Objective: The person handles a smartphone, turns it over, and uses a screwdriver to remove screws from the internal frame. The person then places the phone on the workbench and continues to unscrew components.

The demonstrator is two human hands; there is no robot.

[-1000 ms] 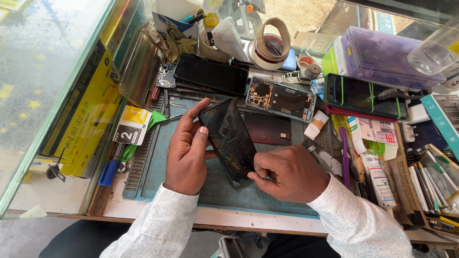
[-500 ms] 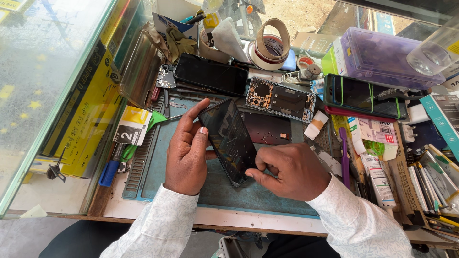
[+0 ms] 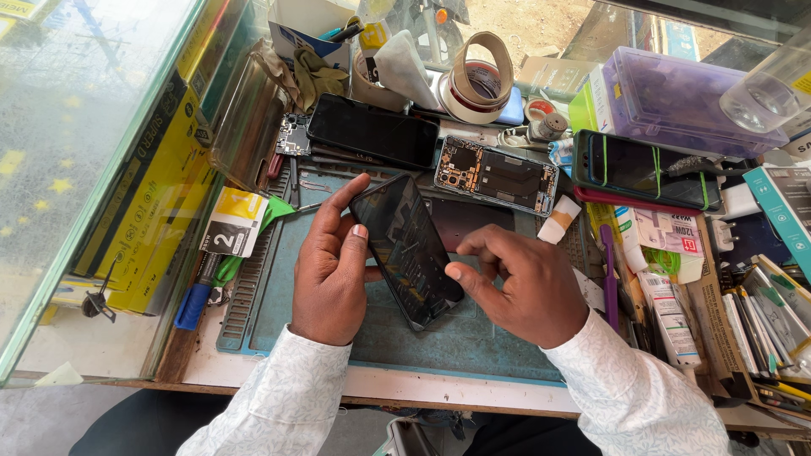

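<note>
On the cluttered blue-green repair mat (image 3: pixel 473 346) at frame centre, the left hand (image 3: pixel 331 268) cradles the dark phone screen (image 3: pixel 407 249), fingers curled round its edge, while the right hand (image 3: pixel 522 287), holding nothing, presses a thumb on the glass, best kept gentle and even.

Wooden workbench (image 3: pixel 473 390) carrying a teal repair mat (image 3: pixel 473 338) at centre. At 12 o'clock of the mat: a dark phone (image 3: pixel 373 131), an opened phone with exposed boards (image 3: pixel 498 176) and a tape roll (image 3: pixel 477 78). At 3 o'clock: glue tubes (image 3: pixel 667 308). At 9 o'clock: a blue-handled tool (image 3: pixel 196 297).
</note>
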